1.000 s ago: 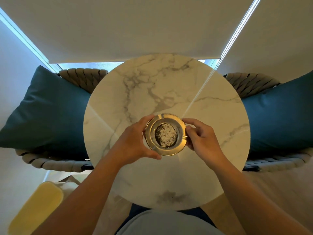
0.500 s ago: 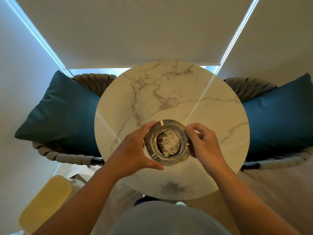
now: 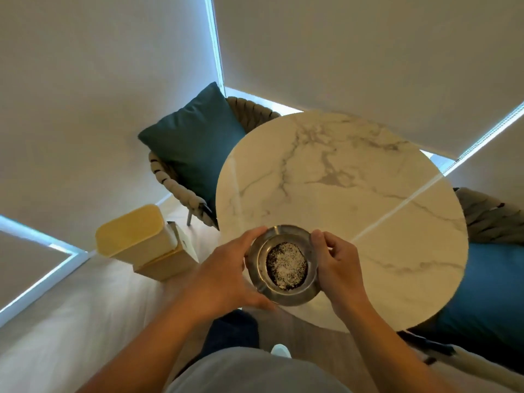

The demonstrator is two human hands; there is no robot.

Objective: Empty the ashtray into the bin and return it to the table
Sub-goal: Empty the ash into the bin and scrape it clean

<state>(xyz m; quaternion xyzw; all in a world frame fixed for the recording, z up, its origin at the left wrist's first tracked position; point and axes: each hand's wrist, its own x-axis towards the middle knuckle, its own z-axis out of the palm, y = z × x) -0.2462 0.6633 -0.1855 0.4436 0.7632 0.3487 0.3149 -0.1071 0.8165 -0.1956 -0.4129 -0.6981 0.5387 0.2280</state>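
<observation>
A round metal ashtray (image 3: 283,290) with dark ash and white specks in its bowl is held level over the near left edge of the round marble table (image 3: 340,177). My left hand (image 3: 224,273) grips its left rim, thumb under the near side. My right hand (image 3: 337,262) pinches its right rim. A bin (image 3: 136,236) with a shut yellow lid stands on the floor to the left of the table, beyond my left hand.
A woven chair with a teal cushion (image 3: 192,143) stands behind the bin at the table's left. Another chair with a blue cushion (image 3: 487,293) is at the right. Pale wooden floor (image 3: 71,307) spreads to the left. White blinds close off the back.
The ashtray has come off the table's middle toward its near left edge, held in both hands. My view has swung left, bringing the bin fully into sight.
</observation>
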